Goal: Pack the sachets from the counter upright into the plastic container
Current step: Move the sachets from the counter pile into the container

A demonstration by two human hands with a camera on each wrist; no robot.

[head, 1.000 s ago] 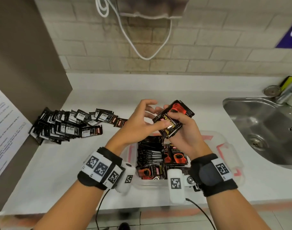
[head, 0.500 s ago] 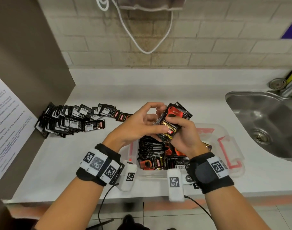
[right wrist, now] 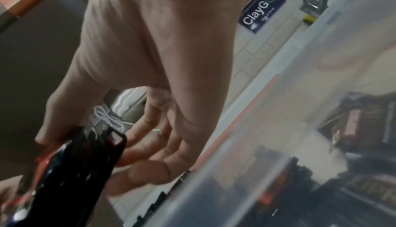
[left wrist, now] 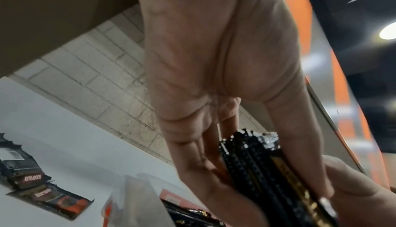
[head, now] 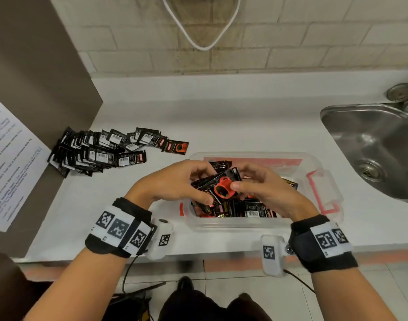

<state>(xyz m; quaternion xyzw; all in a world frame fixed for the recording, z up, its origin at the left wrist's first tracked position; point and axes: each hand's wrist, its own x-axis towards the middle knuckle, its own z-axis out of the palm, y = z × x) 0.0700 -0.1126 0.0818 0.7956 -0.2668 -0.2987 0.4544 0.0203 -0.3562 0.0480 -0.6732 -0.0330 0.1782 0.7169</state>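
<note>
A small stack of black and red sachets (head: 219, 186) is held between both hands just above the clear plastic container (head: 244, 224). My left hand (head: 175, 181) grips the stack from the left, my right hand (head: 263, 184) from the right, thumb on the red cup print. The left wrist view shows the stack's edges (left wrist: 257, 171) pinched between fingers and thumb; the right wrist view shows the dark stack (right wrist: 81, 171) at lower left. More sachets (head: 251, 208) fill the container. A pile of loose sachets (head: 101, 151) lies on the counter at the left.
A steel sink (head: 379, 147) is set into the white counter (head: 221, 112) at the right. A brown panel with a paper sheet (head: 10, 158) bounds the left side. A white cable (head: 198, 31) hangs on the brick wall behind.
Both hands have come down with the stack of sachets, from chest height to just above the container. The stack has tilted flatter.
</note>
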